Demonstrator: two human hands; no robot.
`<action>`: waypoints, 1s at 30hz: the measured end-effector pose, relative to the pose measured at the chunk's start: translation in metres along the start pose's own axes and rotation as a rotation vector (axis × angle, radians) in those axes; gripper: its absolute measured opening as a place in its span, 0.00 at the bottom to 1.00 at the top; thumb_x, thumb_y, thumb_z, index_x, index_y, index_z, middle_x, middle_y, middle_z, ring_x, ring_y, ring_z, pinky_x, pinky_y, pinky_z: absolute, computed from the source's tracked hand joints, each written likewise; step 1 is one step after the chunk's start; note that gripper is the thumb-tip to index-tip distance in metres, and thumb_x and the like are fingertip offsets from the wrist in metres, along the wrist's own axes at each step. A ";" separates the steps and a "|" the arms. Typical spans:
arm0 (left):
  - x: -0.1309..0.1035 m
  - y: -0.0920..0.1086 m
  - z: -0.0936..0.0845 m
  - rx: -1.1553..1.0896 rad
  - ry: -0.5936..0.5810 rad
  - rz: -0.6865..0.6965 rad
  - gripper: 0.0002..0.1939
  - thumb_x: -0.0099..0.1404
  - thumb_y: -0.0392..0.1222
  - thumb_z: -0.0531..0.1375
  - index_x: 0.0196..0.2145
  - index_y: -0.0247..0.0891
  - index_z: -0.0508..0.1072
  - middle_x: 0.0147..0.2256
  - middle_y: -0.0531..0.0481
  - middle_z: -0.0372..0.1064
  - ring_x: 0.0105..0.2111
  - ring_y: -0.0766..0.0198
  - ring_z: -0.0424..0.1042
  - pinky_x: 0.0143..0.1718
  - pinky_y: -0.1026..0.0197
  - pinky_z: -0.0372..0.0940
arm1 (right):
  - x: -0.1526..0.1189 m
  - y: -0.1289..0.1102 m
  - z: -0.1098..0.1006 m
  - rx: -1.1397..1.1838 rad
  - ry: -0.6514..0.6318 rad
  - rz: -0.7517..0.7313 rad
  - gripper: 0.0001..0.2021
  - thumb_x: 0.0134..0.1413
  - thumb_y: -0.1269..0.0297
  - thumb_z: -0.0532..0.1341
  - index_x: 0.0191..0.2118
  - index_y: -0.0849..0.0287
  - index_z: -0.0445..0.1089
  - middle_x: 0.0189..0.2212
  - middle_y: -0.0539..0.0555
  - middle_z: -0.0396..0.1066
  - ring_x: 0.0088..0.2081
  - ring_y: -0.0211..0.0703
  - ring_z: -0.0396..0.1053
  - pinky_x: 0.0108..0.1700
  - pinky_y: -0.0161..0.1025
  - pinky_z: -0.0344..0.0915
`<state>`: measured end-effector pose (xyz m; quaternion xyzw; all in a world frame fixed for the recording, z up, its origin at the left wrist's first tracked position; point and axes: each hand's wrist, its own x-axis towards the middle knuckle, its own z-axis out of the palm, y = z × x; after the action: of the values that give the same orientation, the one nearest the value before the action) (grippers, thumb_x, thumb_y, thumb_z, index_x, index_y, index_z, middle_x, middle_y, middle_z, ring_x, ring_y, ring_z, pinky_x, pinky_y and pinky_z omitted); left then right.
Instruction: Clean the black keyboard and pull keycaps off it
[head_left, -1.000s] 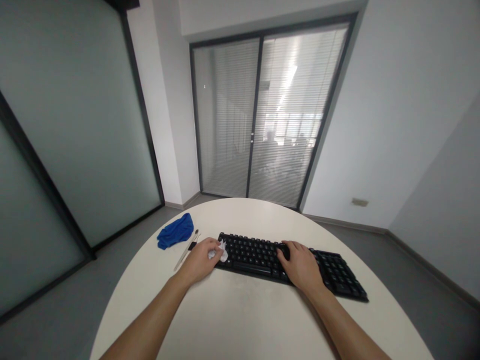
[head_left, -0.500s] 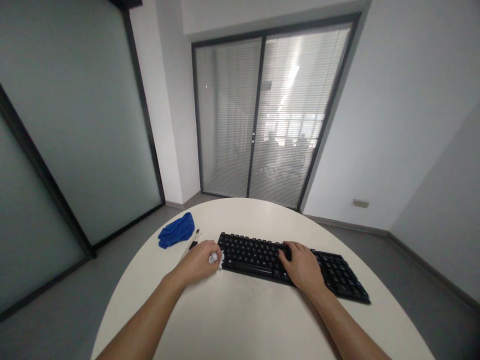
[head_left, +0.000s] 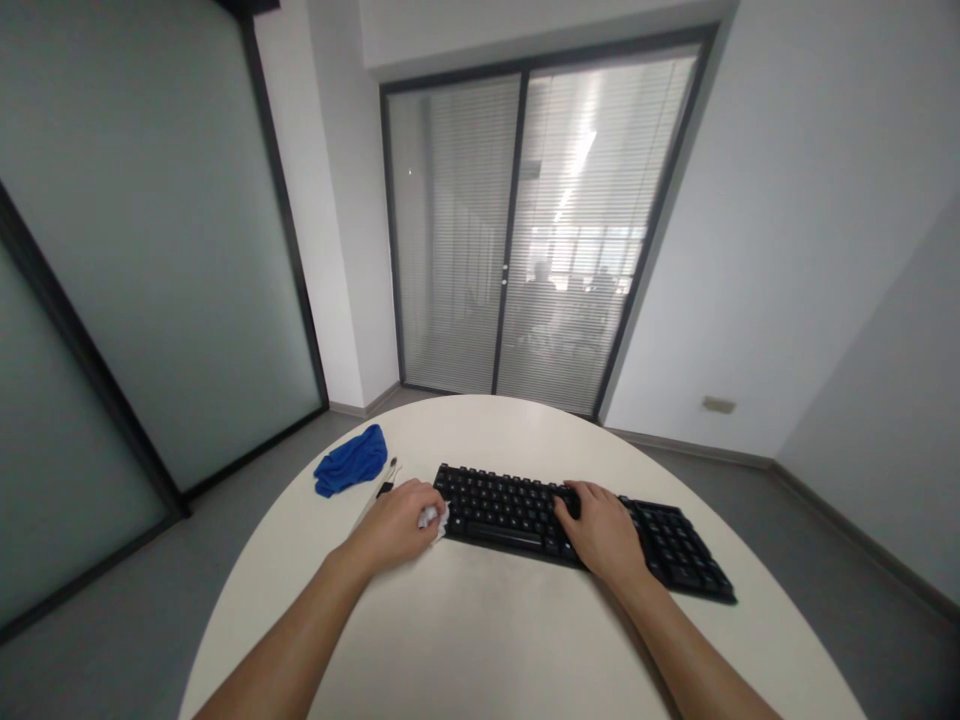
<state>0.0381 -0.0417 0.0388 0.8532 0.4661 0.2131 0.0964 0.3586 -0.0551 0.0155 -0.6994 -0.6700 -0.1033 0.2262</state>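
Observation:
A black keyboard (head_left: 499, 508) lies across the pale round table (head_left: 480, 640). At its left end my left hand (head_left: 401, 522) is closed on a crumpled white tissue (head_left: 433, 518), which touches the keyboard's left edge. My right hand (head_left: 600, 525) rests on the keyboard right of its middle, thumb and fingers apart, hiding the keys beneath. Just beyond my left hand lies a thin brush-like tool (head_left: 391, 467) with a small black piece (head_left: 385, 488) by it; my left hand partly hides them.
A bunched blue cloth (head_left: 351, 461) lies near the table's left edge. Past the table stand a glass door with blinds (head_left: 461, 250), a frosted glass panel (head_left: 172, 250) and white walls (head_left: 810, 250).
Almost everything sits slightly further left in the view. My left hand and the tissue stay at the keyboard's left edge, and my right hand has kept its place on the keys.

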 end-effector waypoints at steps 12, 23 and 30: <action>-0.001 0.010 0.003 -0.113 0.044 0.154 0.10 0.63 0.34 0.57 0.40 0.43 0.76 0.41 0.49 0.74 0.44 0.60 0.70 0.48 0.59 0.62 | 0.000 0.001 0.002 0.011 -0.003 -0.005 0.18 0.61 0.57 0.54 0.50 0.62 0.71 0.47 0.60 0.74 0.50 0.52 0.69 0.55 0.46 0.59; -0.001 0.009 0.004 -0.061 0.006 0.159 0.13 0.59 0.29 0.57 0.37 0.43 0.77 0.38 0.52 0.73 0.43 0.61 0.69 0.45 0.61 0.63 | 0.000 0.001 0.001 -0.004 -0.002 -0.016 0.18 0.62 0.57 0.53 0.50 0.61 0.71 0.47 0.60 0.74 0.50 0.51 0.69 0.56 0.45 0.59; -0.001 0.016 0.009 -0.078 -0.032 0.250 0.11 0.66 0.33 0.57 0.41 0.45 0.77 0.41 0.52 0.75 0.46 0.60 0.68 0.48 0.59 0.62 | 0.000 0.002 0.002 -0.003 -0.002 -0.018 0.17 0.62 0.57 0.53 0.50 0.61 0.71 0.46 0.59 0.74 0.49 0.51 0.69 0.55 0.45 0.59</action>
<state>0.0537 -0.0507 0.0368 0.9037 0.3456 0.2277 0.1098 0.3598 -0.0544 0.0132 -0.6938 -0.6764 -0.1059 0.2235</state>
